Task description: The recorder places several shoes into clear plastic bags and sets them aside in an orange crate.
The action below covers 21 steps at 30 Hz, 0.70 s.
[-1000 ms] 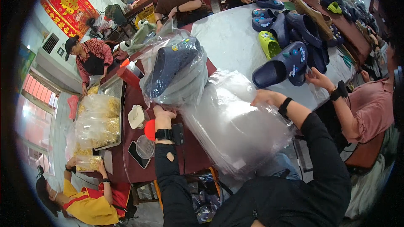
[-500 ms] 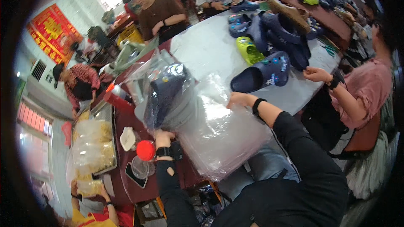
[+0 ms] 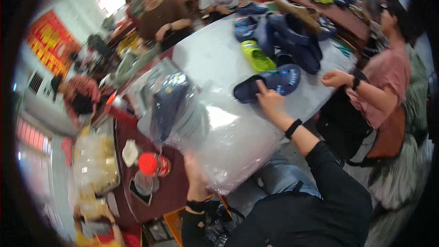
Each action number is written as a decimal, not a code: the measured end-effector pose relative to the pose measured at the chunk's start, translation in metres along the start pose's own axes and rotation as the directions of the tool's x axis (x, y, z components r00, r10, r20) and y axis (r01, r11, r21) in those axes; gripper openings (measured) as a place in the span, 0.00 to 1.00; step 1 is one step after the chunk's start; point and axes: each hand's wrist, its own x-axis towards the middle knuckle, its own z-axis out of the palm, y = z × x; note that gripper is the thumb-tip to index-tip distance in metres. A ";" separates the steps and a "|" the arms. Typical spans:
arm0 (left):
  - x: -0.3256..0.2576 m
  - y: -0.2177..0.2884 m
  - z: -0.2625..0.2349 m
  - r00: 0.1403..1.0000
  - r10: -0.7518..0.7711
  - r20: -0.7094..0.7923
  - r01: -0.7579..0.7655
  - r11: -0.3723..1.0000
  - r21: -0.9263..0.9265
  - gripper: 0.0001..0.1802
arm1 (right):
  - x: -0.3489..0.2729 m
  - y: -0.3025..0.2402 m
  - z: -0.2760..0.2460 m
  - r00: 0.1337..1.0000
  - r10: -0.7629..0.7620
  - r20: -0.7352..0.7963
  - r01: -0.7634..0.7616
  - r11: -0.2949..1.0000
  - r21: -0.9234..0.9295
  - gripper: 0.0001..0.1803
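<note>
On the white table covering, a navy clog (image 3: pixel 286 80) with small charms lies on its side facing me. My right hand (image 3: pixel 274 107) reaches over it, index finger stretched out onto its opening; the other fingers are partly hidden. A stack of clear plastic bags (image 3: pixel 228 144) spreads in front of me, its near edge at my lap. Blurred by motion, my left hand (image 3: pixel 195 169) is at the stack's left edge, and its fingers are unclear. Left of the stack lies a bagged navy clog (image 3: pixel 169 105) in clear plastic.
Behind the navy clog are a lime green clog (image 3: pixel 257 57), more navy clogs (image 3: pixel 292 29) and a tan clog (image 3: pixel 297 10). Teal-handled scissors (image 3: pixel 345 51) lie farther right. A red-lidded jar (image 3: pixel 148 162) and a phone (image 3: pixel 141 192) stand left. A co-worker's hand (image 3: pixel 337 78) is at the right.
My right hand has moved from the bag stack up and right onto the navy clog. My left hand has shifted down and right along the stack's edge. The view has turned slightly.
</note>
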 end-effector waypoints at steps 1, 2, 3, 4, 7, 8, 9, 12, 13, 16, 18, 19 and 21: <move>-0.007 -0.027 -0.005 0.990 0.120 0.075 -0.138 0.932 0.334 0.23 | 0.002 0.014 -0.001 1.000 0.009 0.002 -0.009 0.995 -0.095 0.19; -0.010 -0.047 -0.018 0.966 0.201 0.163 -0.259 0.734 0.628 0.24 | 0.005 0.016 0.000 1.000 0.011 0.001 -0.011 0.984 -0.177 0.18; -0.013 -0.059 -0.024 0.966 0.229 0.115 -0.250 0.741 0.623 0.24 | 0.007 0.017 0.000 1.000 -0.019 0.016 0.022 0.975 -0.222 0.17; -0.016 -0.066 -0.029 0.964 0.164 0.209 -0.264 0.678 0.686 0.25 | 0.009 0.014 -0.001 0.999 -0.045 0.030 0.052 0.962 -0.267 0.16; -0.033 -0.054 -0.030 0.964 0.128 0.234 -0.262 0.634 0.728 0.24 | 0.015 0.018 -0.002 0.989 -0.130 0.071 0.145 0.949 -0.280 0.14; -0.036 -0.047 -0.029 0.967 0.161 0.199 -0.256 0.648 0.717 0.22 | 0.017 0.021 -0.003 0.986 -0.151 0.069 0.164 0.948 -0.271 0.14; -0.029 -0.043 -0.036 0.942 0.248 0.227 -0.336 0.687 0.644 0.25 | 0.018 0.025 -0.004 0.987 -0.139 0.079 0.156 0.946 -0.285 0.14; -0.028 0.008 -0.015 0.744 0.607 0.278 -0.566 0.352 0.746 0.28 | 0.023 0.039 -0.016 0.995 -0.053 0.086 0.078 0.948 -0.309 0.12; -0.018 0.027 -0.016 0.666 0.676 0.315 -0.574 0.193 0.796 0.32 | 0.023 0.046 -0.018 0.999 -0.028 0.040 0.040 0.942 -0.334 0.12; 0.010 0.081 -0.005 0.578 0.763 0.290 -0.277 -0.150 0.949 0.47 | 0.015 0.050 -0.047 1.000 0.011 0.005 -0.009 0.943 -0.332 0.15; 0.046 0.105 -0.015 0.658 0.726 0.198 -0.117 -0.161 0.980 0.54 | 0.006 0.051 -0.063 0.968 -0.228 -0.107 0.199 0.953 -0.229 0.15; 0.065 0.113 -0.023 0.721 0.688 0.087 0.049 -0.176 0.983 0.61 | 0.001 0.050 -0.070 0.936 -0.328 -0.126 0.313 0.942 -0.125 0.15; 0.093 0.126 -0.025 0.801 0.596 0.056 0.052 -0.163 0.985 0.64 | -0.012 0.046 -0.073 0.912 -0.398 -0.093 0.393 0.917 -0.072 0.15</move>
